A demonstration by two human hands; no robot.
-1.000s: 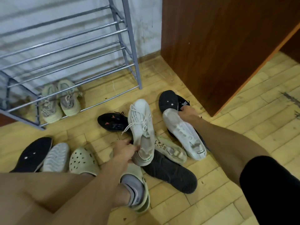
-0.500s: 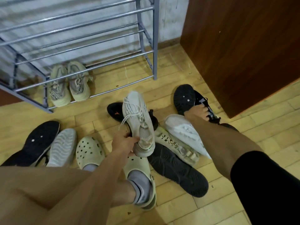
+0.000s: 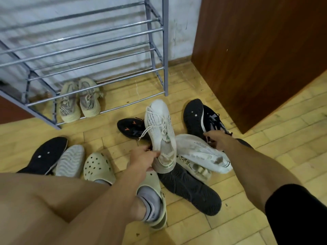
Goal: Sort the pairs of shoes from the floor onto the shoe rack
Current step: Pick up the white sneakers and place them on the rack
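Head view, looking down at the pile: your left hand is closed on the heel of the white laced sneaker, which is lifted clear of the heap, upper facing up. Its long axis runs from your hand straight toward the shoe rack, toe leading, and the toe sits just short of the rack's lowest front bar. Your right hand rests on the other white sneaker, which lies sole-up in the pile farther from the rack, its long axis slanting away from the rack toward your right. Fingers curl at its near edge, but I cannot tell whether they have a firm hold. One beige pair already sits under the rack's bottom bars at the left end, toes toward you. The space beside it, toward the rack's right post, looks free. Judgement: the left hand is the nearer to the rack and its shoe is already aligned, so it can slide forward. The right shoe likely needs flipping and turning before it follows. Loose laces could snag the black shoe below.
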